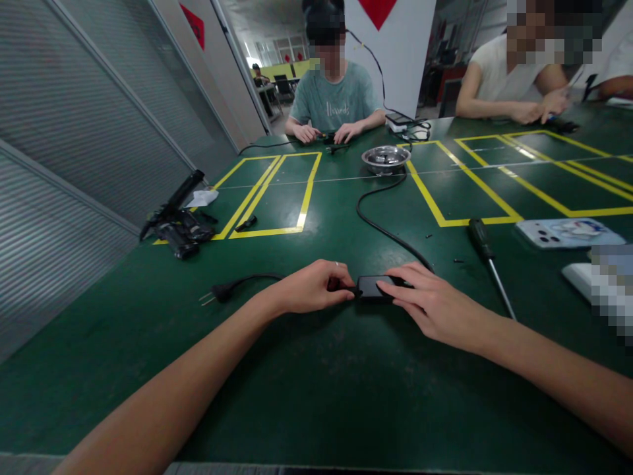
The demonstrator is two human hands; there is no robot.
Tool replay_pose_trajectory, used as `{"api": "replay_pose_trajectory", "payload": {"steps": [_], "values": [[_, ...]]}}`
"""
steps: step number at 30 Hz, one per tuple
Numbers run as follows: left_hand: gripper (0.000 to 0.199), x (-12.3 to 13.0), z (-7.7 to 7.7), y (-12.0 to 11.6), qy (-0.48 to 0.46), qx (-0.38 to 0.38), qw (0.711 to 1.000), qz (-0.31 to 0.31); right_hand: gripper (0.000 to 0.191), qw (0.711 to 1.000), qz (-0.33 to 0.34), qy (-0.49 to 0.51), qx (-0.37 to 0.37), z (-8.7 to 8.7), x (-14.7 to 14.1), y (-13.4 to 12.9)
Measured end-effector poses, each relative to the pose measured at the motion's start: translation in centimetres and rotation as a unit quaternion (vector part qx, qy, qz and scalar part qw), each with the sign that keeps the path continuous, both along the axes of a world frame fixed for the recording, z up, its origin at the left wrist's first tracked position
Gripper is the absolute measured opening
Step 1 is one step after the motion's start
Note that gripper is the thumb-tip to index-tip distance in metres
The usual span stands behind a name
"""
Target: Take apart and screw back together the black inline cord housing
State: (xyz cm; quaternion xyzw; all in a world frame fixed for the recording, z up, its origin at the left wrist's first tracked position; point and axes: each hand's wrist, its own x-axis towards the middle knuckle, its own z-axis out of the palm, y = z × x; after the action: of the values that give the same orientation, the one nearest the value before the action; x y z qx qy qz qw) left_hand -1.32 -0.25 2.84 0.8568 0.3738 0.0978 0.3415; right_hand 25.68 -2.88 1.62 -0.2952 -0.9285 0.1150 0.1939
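Observation:
A small black rectangular box (372, 287) with a cord at each end lies on the green table between my hands. My left hand (316, 285) pinches the black cord where it enters the box's left end. The fingers of my right hand (422, 298) rest over the right part of the box, gripping it by its top and near edge. To the left, a two-pin plug (222, 292) lies on the table, its cord running behind my left hand. From behind my right hand, a thicker black cable (380, 227) curves away toward a metal bowl (386, 159).
A screwdriver (487, 254) lies right of my right hand, near a phone (568, 233). Small dark screws (459, 260) are scattered nearby. Black bagged items (180, 231) and a short black part (246, 224) sit left. Across the table, a person (335, 95) handles small parts; another (514, 86) sits right.

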Motion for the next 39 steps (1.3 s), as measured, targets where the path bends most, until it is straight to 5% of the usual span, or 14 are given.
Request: {"api": "replay_pose_trajectory", "payload": {"steps": [9,14,18,21,24,32,36,39], "values": [[0.014,-0.5,0.5,0.3,0.042,0.052,0.998,-0.004,0.044,1.000,-0.020,-0.001,-0.006,-0.1,1.4,1.0],[0.033,-2.1,1.0,0.7,0.077,0.036,0.995,0.057,0.034,0.962,-0.255,0.065,0.075,1.5,5.7,3.8],[0.054,-0.7,0.8,-0.4,0.011,0.234,0.967,0.103,0.044,0.888,-0.438,-0.061,0.126,2.0,9.0,5.6],[0.066,1.5,0.0,-1.5,0.027,0.306,0.951,0.030,0.057,0.851,-0.501,-0.148,0.049,1.3,10.5,5.9],[0.061,3.2,-0.9,-2.1,0.089,0.267,0.958,-0.050,0.050,0.853,-0.499,-0.131,-0.077,0.1,11.3,6.1],[0.059,3.3,-1.3,-2.3,0.106,0.321,0.941,-0.016,0.032,0.847,-0.491,0.084,-0.185,0.5,10.1,7.0],[0.042,2.9,-1.3,-2.0,0.061,0.315,0.946,-0.040,0.037,0.834,-0.429,0.224,-0.265,1.6,8.1,6.3],[0.034,2.8,-1.4,-1.8,0.047,0.278,0.958,-0.044,0.030,0.790,-0.351,0.390,-0.317,2.0,7.2,6.0]]}}
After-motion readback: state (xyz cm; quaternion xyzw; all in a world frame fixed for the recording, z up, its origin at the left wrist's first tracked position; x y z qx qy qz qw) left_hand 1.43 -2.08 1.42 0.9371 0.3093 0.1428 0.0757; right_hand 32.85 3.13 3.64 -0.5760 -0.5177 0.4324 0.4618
